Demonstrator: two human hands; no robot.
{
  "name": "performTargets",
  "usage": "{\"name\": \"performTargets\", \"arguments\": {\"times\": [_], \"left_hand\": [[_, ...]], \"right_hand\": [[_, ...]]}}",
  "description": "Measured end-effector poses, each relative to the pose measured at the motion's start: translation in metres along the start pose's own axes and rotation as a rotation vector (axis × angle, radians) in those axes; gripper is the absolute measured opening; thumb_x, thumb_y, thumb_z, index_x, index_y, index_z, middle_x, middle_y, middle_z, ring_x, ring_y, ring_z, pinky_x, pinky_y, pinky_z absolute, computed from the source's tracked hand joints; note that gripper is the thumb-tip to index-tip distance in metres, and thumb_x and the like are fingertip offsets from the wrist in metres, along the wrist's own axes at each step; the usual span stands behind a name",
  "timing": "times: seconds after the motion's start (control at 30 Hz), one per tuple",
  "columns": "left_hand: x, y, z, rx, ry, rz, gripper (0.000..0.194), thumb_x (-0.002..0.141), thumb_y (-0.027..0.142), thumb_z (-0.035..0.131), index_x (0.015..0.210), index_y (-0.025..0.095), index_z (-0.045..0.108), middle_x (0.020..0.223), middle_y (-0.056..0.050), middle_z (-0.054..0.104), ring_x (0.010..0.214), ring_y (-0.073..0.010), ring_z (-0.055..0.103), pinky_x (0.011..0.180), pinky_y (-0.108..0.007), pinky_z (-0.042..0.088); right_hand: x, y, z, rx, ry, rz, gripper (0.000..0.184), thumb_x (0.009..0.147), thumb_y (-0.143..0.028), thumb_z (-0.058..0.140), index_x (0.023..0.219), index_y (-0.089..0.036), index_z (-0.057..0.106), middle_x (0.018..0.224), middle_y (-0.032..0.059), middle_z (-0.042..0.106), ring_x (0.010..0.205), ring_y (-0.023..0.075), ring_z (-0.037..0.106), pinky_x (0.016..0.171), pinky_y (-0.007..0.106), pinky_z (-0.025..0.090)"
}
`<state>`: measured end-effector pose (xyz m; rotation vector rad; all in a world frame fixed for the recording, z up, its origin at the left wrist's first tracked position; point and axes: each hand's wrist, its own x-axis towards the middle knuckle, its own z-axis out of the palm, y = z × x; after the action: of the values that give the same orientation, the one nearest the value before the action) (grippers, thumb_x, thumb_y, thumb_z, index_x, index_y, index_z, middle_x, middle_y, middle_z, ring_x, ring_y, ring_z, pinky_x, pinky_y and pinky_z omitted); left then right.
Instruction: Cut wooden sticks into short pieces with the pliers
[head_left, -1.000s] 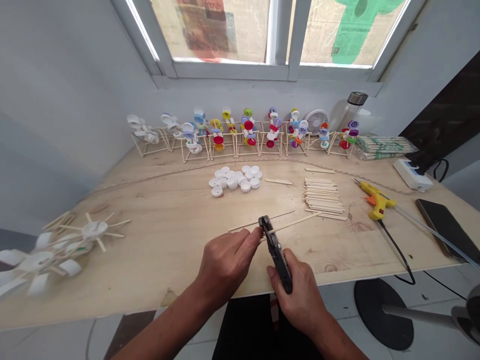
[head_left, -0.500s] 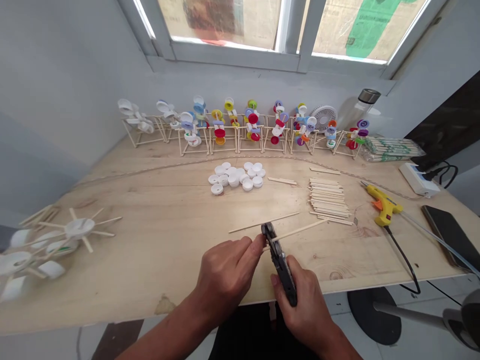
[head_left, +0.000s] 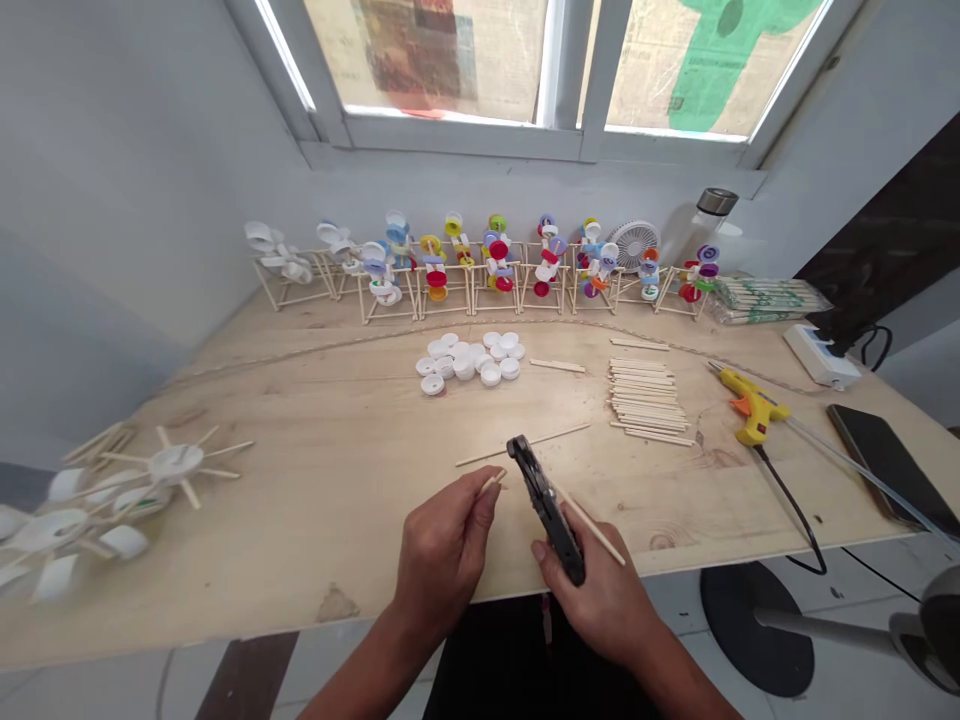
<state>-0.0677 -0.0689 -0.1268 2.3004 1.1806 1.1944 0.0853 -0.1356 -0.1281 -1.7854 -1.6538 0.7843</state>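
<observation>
Looking down over a long plywood worktop [head_left: 322, 520] beneath a papered window [head_left: 555, 70]. Lining up along the back edge: a row of craft-stick frames [head_left: 480, 292] carrying coloured bottle-cap wheels, all appearing built. Lying at the left edge, blurred: white cap-and-stick wheels [head_left: 176, 462] with spokes showing. Sitting mid-worktop, apparently waiting for use: a cluster of white bottle caps [head_left: 465, 360] and, to its right, a neat stack of craft sticks [head_left: 649, 395]. Resting toward the right edge: a yellow hot glue gun [head_left: 754, 408], its cable trailing over the front edge. Working at the front edge now: the right hand [head_left: 592, 590] closing firmly around black cutting pliers [head_left: 546, 505], jaws pointing away, too small to call open or shut. Slanting past those fingers: a long craft stick [head_left: 592, 525], contact unclear. Pinching a short stick piece [head_left: 493, 482] in the curled left hand [head_left: 442, 560], just beside the pliers. Lying just beyond: a loose stick [head_left: 559, 433].
</observation>
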Motion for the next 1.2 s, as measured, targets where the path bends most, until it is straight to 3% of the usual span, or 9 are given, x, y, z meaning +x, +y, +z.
{"name": "performTargets", "arguments": {"times": [0.17, 0.37, 0.6, 0.7, 0.8, 0.93, 1.07, 1.2], "left_hand": [[-0.002, 0.010, 0.007, -0.112, -0.010, -0.224, 0.019, 0.087, 0.026, 0.041, 0.089, 0.015, 0.058, 0.058, 0.003, 0.055, 0.049, -0.0071, 0.053, 0.049, -0.016, 0.042], [0.004, 0.005, 0.015, -0.162, -0.104, -0.199, 0.017, 0.086, 0.025, 0.044, 0.083, 0.015, 0.058, 0.060, 0.002, 0.056, 0.052, -0.0074, 0.053, 0.053, -0.018, 0.042], [0.029, 0.001, 0.051, -0.173, -0.323, 0.079, 0.018, 0.086, 0.023, 0.044, 0.088, 0.017, 0.061, 0.081, -0.003, 0.064, 0.075, -0.0124, 0.059, 0.067, -0.024, 0.045], [0.045, 0.003, 0.075, -0.071, -0.474, 0.263, 0.023, 0.088, 0.027, 0.041, 0.093, 0.019, 0.061, 0.082, -0.002, 0.061, 0.073, -0.0113, 0.056, 0.065, -0.023, 0.042], [0.061, 0.007, 0.101, 0.076, -0.489, 0.539, 0.023, 0.088, 0.029, 0.040, 0.091, 0.022, 0.061, 0.078, -0.002, 0.059, 0.074, -0.0125, 0.052, 0.067, -0.026, 0.038], [0.074, 0.013, 0.125, 0.249, -0.496, 0.766, 0.019, 0.088, 0.021, 0.040, 0.088, 0.022, 0.058, 0.081, -0.003, 0.057, 0.079, -0.0139, 0.049, 0.071, -0.028, 0.035], [0.077, 0.016, 0.131, 0.334, -0.525, 0.895, 0.016, 0.086, 0.016, 0.038, 0.083, 0.019, 0.054, 0.080, -0.004, 0.053, 0.076, -0.0147, 0.048, 0.063, -0.028, 0.034], [0.071, 0.015, 0.134, 0.392, -0.552, 0.934, 0.016, 0.087, 0.016, 0.037, 0.077, 0.017, 0.050, 0.079, -0.004, 0.052, 0.071, -0.0150, 0.048, 0.054, -0.027, 0.034]], "right_hand": [[0.001, 0.002, -0.002, 0.107, -0.021, 0.033, 0.012, 0.077, -0.026, 0.051, 0.070, -0.020, 0.044, 0.055, -0.0051, 0.047, 0.050, 0.0108, 0.045, 0.049, 0.021, 0.033], [0.000, 0.011, -0.008, 0.335, -0.054, 0.014, 0.010, 0.079, -0.023, 0.049, 0.072, -0.019, 0.044, 0.058, -0.0056, 0.044, 0.050, 0.0087, 0.042, 0.048, 0.019, 0.032], [-0.007, 0.014, -0.015, 0.417, -0.074, -0.088, 0.008, 0.076, -0.018, 0.052, 0.072, -0.019, 0.044, 0.060, -0.0055, 0.046, 0.053, 0.0087, 0.042, 0.051, 0.020, 0.033], [-0.010, 0.016, -0.017, 0.478, -0.072, -0.113, 0.008, 0.076, -0.017, 0.051, 0.074, -0.019, 0.044, 0.060, -0.0055, 0.046, 0.053, 0.0088, 0.042, 0.051, 0.020, 0.033], [-0.011, 0.020, -0.018, 0.545, -0.092, -0.118, 0.007, 0.078, -0.019, 0.050, 0.076, -0.018, 0.043, 0.058, -0.0062, 0.042, 0.051, 0.0082, 0.040, 0.049, 0.020, 0.032], [-0.012, 0.025, -0.017, 0.598, -0.119, -0.097, 0.008, 0.082, -0.025, 0.047, 0.080, -0.018, 0.044, 0.056, -0.0065, 0.039, 0.048, 0.0079, 0.038, 0.048, 0.020, 0.033], [-0.013, 0.030, -0.015, 0.618, -0.114, -0.094, 0.011, 0.083, -0.028, 0.048, 0.081, -0.018, 0.044, 0.056, -0.0065, 0.040, 0.048, 0.0082, 0.039, 0.049, 0.020, 0.034], [-0.013, 0.032, -0.013, 0.614, -0.108, -0.094, 0.009, 0.083, -0.027, 0.048, 0.081, -0.018, 0.045, 0.056, -0.0062, 0.041, 0.048, 0.0083, 0.040, 0.049, 0.020, 0.035]]}}
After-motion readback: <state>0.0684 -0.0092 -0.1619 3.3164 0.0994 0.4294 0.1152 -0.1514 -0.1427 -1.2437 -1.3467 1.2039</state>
